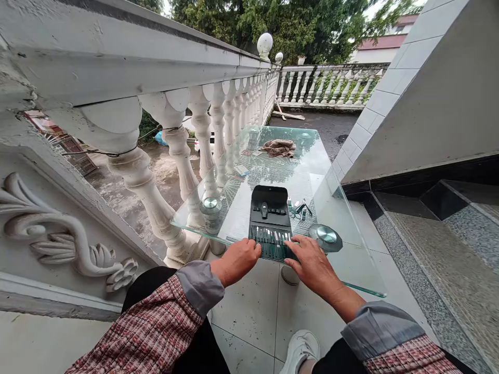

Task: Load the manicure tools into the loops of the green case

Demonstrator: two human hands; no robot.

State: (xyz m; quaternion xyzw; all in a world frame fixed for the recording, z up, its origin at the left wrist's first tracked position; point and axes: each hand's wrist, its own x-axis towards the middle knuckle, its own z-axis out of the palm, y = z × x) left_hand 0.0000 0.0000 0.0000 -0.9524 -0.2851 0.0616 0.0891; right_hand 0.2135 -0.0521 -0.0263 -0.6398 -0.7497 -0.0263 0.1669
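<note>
A black manicure case (270,208) lies unfolded near the front edge of a glass table. Its lower panel holds a row of slim metal tools (268,236) in slots; its upper panel has loops and a dark strap. At the lower left corner, my left hand (240,258) is closed, its fingers pinched at the case's edge. My right hand (314,262) is at the right edge, fingers outstretched and apart, the fingertips touching the case beside the tools. Nail clippers (303,212) and small scissors (295,214) lie loose to the right of the case.
The glass table (351,259) has round metal discs, one (326,237) near my right hand. A brown cloth (278,147) is crumpled at its far end. A white balustrade (179,150) runs along the left; stone steps (440,244) rise at the right.
</note>
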